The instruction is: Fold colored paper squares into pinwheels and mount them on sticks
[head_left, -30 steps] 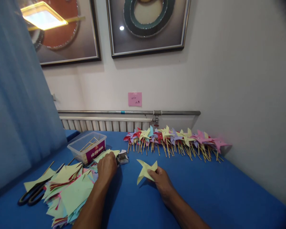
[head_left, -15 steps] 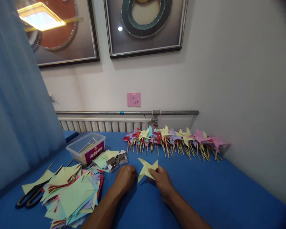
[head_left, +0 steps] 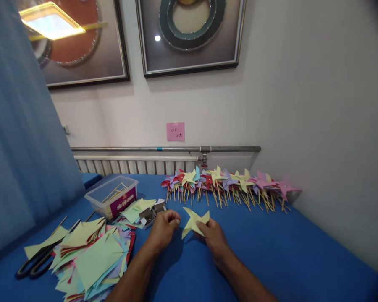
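My right hand (head_left: 214, 238) pinches a pale yellow paper pinwheel (head_left: 193, 222) at its centre, thumb on top; its folded blades stick out and no stick shows on it. Just left of the pinwheel, my left hand (head_left: 165, 227) is closed, thumb and fingers pressed together. Whatever may be between those fingertips is too small to make out. Right behind the left hand stand two small opened cardboard boxes, the nearer box (head_left: 146, 217) with small shiny pieces inside.
A pile of cut coloured paper squares (head_left: 97, 260) lies at left, beside black-handled scissors (head_left: 39, 262). Behind them stands a clear plastic tub (head_left: 113, 195) with thin sticks. Finished pinwheels on sticks (head_left: 229, 184) line the blue table's (head_left: 290, 260) back, near the wall.
My left hand has lifted and turned slightly, so its pinched thumb and fingertips now show. My right hand keeps the pinwheel nearly still. The whole view has shifted a little.
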Demonstrator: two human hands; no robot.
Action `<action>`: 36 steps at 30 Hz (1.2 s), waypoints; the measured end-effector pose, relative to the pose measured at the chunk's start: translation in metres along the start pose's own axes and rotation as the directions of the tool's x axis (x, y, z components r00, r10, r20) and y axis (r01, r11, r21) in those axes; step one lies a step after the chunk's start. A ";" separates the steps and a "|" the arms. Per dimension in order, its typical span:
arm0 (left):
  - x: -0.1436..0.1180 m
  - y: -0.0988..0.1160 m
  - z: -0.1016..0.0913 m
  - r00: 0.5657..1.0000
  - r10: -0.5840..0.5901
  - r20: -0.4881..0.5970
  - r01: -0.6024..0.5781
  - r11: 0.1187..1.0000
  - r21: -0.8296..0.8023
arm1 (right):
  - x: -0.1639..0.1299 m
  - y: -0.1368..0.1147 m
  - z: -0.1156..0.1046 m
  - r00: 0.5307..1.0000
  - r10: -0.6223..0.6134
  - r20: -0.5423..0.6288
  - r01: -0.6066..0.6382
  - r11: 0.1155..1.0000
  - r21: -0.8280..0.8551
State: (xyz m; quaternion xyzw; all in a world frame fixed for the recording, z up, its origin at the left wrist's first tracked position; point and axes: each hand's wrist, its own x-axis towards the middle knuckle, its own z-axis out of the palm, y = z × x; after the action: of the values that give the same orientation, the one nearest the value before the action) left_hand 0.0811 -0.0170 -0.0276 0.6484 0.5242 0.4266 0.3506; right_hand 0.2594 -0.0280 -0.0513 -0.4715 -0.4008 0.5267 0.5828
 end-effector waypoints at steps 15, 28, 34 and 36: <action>-0.012 0.015 0.026 0.999 -0.020 0.036 0.036 0.856 -0.516 | -0.003 0.005 0.005 0.996 -0.065 0.054 0.065 0.998 -0.004; -0.008 0.007 0.032 0.999 -0.008 0.048 0.029 0.891 -0.454 | -0.009 0.002 0.014 0.997 -0.037 0.064 0.035 0.999 0.029; -0.010 0.011 0.032 0.998 -0.013 0.063 0.041 0.886 -0.461 | -0.012 -0.002 0.014 0.995 -0.014 0.094 0.011 0.999 0.035; -0.010 0.012 0.031 0.998 -0.016 0.057 0.039 0.902 -0.430 | -0.012 -0.001 0.014 0.996 -0.014 0.090 0.011 0.999 0.031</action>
State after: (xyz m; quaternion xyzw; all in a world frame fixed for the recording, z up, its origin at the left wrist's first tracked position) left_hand 0.1131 -0.0296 -0.0301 0.5584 0.4166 0.5098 0.5048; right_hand 0.2452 -0.0384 -0.0464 -0.4356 -0.4217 0.5499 0.5746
